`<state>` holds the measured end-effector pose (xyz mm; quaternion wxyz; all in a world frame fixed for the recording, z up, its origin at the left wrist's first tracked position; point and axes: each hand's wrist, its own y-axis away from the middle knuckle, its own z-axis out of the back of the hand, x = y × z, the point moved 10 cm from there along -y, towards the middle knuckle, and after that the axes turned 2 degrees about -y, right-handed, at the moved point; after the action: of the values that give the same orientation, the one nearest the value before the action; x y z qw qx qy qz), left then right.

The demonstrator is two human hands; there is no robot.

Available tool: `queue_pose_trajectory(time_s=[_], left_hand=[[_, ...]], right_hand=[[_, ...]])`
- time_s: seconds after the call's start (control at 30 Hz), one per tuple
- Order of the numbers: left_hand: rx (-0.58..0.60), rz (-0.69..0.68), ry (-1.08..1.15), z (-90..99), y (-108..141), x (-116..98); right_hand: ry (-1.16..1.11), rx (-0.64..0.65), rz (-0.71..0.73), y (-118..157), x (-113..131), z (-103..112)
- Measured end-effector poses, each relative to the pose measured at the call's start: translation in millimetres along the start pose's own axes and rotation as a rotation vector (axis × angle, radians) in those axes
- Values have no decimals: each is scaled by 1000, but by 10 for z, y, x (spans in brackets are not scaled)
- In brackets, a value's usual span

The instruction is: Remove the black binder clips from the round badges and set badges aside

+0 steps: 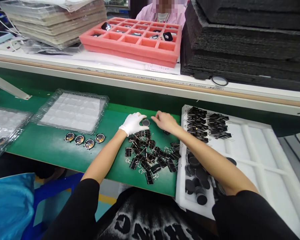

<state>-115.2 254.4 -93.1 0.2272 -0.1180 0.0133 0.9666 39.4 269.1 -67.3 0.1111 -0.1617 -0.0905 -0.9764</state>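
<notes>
My left hand [133,124], in a white glove, has its thumb and forefinger around the rim of a small round dark disc [145,123] with a light edge, low over the green table. Just right of the disc is my bare right hand [166,122], fingers loosely bent, with nothing visible in it. Black binder clips [150,155] with wire handles lie in a loose heap between my forearms. On the left, several round ringed parts [89,143] with shiny dark, orange-tinted faces lie in a group.
A white foam tray [255,146] at right holds rows of binder clips [197,123] and black discs [196,176]. Clear plastic trays [73,111] lie left. On the shelf are a pink compartment tray [130,48] and black foam stacks [240,46]. A person [162,16] sits opposite.
</notes>
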Motion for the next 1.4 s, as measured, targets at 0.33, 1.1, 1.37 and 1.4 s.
queue_pose_trajectory(time_s=[0.33,1.1,1.37,1.4], left_hand=[[40,-96,-1,22,-72,-101],[104,-210,-25,-103,-330,-374],[127,-214,0,-115,-348,-453],[128,-214,4,-119,-351,-461]], right_hand=[[-298,303,-160,202,-610,-90],[-256,-316,-379,-207,-662,-224],[-207,-380,-410,-154,-671,-176],[-200,-389,-414,-148,-674,-172]])
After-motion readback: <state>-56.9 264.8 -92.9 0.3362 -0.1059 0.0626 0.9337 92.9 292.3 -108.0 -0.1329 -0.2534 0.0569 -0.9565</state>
